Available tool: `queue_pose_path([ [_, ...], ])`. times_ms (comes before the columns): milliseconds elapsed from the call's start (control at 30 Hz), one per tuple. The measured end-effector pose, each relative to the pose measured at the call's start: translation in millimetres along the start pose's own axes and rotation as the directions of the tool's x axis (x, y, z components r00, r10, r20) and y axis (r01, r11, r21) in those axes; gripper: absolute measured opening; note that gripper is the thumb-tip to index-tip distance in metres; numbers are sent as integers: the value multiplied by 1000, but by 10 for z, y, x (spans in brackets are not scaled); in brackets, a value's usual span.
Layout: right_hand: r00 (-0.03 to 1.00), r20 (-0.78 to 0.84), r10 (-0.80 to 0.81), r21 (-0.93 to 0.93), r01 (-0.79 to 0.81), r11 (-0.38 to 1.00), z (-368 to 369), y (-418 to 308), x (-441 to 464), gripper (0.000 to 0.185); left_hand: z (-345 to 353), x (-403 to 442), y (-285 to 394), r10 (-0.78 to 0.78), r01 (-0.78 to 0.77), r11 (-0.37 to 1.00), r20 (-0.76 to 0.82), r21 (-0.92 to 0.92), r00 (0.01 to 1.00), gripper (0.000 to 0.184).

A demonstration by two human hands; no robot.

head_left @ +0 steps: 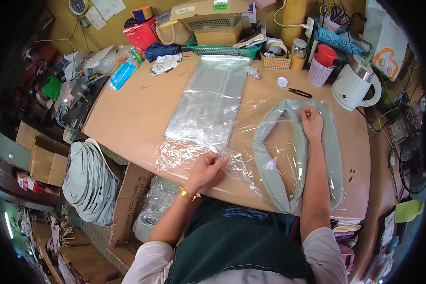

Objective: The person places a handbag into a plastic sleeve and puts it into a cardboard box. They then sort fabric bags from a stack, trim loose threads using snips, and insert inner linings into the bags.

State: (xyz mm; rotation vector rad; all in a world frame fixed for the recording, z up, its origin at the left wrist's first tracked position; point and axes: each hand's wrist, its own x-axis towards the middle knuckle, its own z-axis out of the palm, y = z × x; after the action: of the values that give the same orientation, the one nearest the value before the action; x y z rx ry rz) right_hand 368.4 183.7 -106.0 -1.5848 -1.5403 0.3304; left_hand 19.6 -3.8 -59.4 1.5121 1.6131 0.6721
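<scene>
A loop of padded grey-green fabric (270,173) lies on the brown table under or inside a clear plastic bag (244,163). My right hand (312,122) is closed at the loop's far end, its fingertips pinching the fabric; whether film is caught in them too is unclear. To the left, my left hand (207,170) is closed on the crinkled bag film near the table's front edge. A stack of flat clear plastic bags (208,94) stretches away from it toward the back of the table.
Black thread snips (299,93) and a white round lid (282,82) lie beyond the loop. A white electric kettle (355,83) stands back right, beside a cup holder. A green basket (222,49) sits at the back. Grey-green fabric (87,182) is piled left of the table.
</scene>
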Motion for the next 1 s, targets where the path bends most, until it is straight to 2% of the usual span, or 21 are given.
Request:
queue_pose_path([
  [33,1000,1,-2,18,2,1000,1,23,5,14,142,30,28,-42,9,891,-64,-455,997,27],
  [67,1000,-1,-5,35,5,999,-1,45,21,14,223,59,15,-107,-18,587,-99,-810,989,19],
  [100,1000,-2,-2,28,2,1000,7,73,29,14,212,68,43,-111,-55,388,-106,-920,988,7],
  [133,1000,-13,-22,41,23,999,22,100,36,15,214,49,76,-112,-51,384,-101,-922,989,7],
  [200,999,-20,-45,54,46,997,11,87,38,15,167,-10,207,-167,-82,184,-113,-980,979,11],
  [233,1000,-14,-22,48,23,999,-8,47,33,15,157,-6,66,-86,-58,147,-71,-987,994,17],
  [367,1000,-7,-19,53,20,998,10,63,45,17,63,-195,98,-111,97,247,72,-964,991,14],
  [433,1000,6,-3,52,3,999,-12,36,32,16,-18,-226,76,-63,185,416,175,-891,983,6],
  [467,1000,15,11,49,-12,999,-29,21,37,16,-103,-234,20,-62,184,415,175,-891,983,6],
  [533,1000,10,-5,23,5,1000,-37,28,47,16,-343,-256,-200,-26,14,526,0,-851,1000,9],
  [600,1000,3,-20,-3,20,1000,-9,44,64,17,-487,-261,-479,-102,-96,691,-228,-716,968,10],
  [633,999,-9,-49,-72,48,996,32,80,84,19,-567,-277,-497,-99,-94,691,-223,-717,970,10],
  [700,997,-26,-76,-154,71,986,84,150,135,20,-659,-263,-443,0,-96,987,-585,-132,811,9],
  [733,997,62,-38,-165,48,985,119,158,186,24,-663,-242,-253,7,-105,985,-579,-137,815,9],
  [800,991,131,12,-189,14,982,63,96,349,27,-648,-211,304,314,-257,943,-819,211,481,19],
  [833,884,437,168,-79,-148,986,-39,8,451,31,-578,-161,448,483,-386,872,-666,302,569,27],
  [867,665,705,248,-18,-332,943,-151,-74,506,36,-475,-121,592,633,-522,774,-480,359,608,34],
  [900,675,691,258,-23,-337,941,-289,-211,463,36,-252,-111,825,655,-535,748,-307,392,691,37],
  [933,813,562,153,-172,-67,983,-422,-368,361,38,-64,-104,996,650,-553,718,-122,424,750,40],
  [967,892,452,0,-356,181,917,-492,-453,242,41,34,21,935,655,-563,715,-116,414,747,40],
  [1000,892,451,8,-367,177,913,-499,-476,129,41,180,259,771,585,-431,697,-107,573,804,43],
])
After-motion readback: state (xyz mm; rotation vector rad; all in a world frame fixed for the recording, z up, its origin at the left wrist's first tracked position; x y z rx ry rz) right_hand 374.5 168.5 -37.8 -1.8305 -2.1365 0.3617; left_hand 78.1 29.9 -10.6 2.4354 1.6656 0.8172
